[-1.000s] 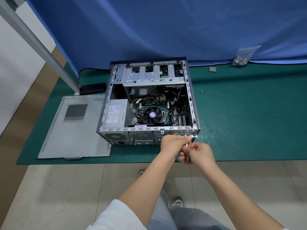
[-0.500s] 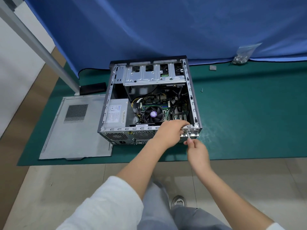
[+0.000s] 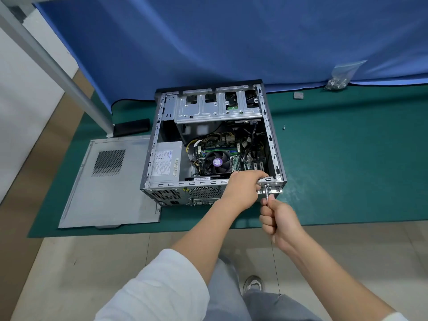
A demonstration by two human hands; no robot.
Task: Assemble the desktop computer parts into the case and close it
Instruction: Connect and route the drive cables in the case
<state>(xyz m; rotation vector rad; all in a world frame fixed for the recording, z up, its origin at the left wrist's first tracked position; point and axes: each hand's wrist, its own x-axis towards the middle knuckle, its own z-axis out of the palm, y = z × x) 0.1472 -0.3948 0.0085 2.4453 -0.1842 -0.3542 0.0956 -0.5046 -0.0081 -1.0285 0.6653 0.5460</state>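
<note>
Side panel (image 3: 108, 184) lies flat on green surface (image 3: 347, 172), just left of open computer case (image 3: 213, 144) lying on its side. Left hand (image 3: 243, 191) grips case's near rear edge by the expansion-slot bracket (image 3: 271, 188), fingers curled over it. Right hand (image 3: 278, 218) fisted around screwdriver (image 3: 267, 197), tip at bracket; loose screw (image 3: 284, 127) and screw bag (image 3: 338, 79) farther right.

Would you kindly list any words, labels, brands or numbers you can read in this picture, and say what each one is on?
No text here can be read.
Power supply label: a blue brand word and rows of print, too small to read.
Barcode sticker on the power supply's right edge: too small.
Round purple sticker on the CPU fan: print blurred.
White barcode strip below the fan: too small.
</note>
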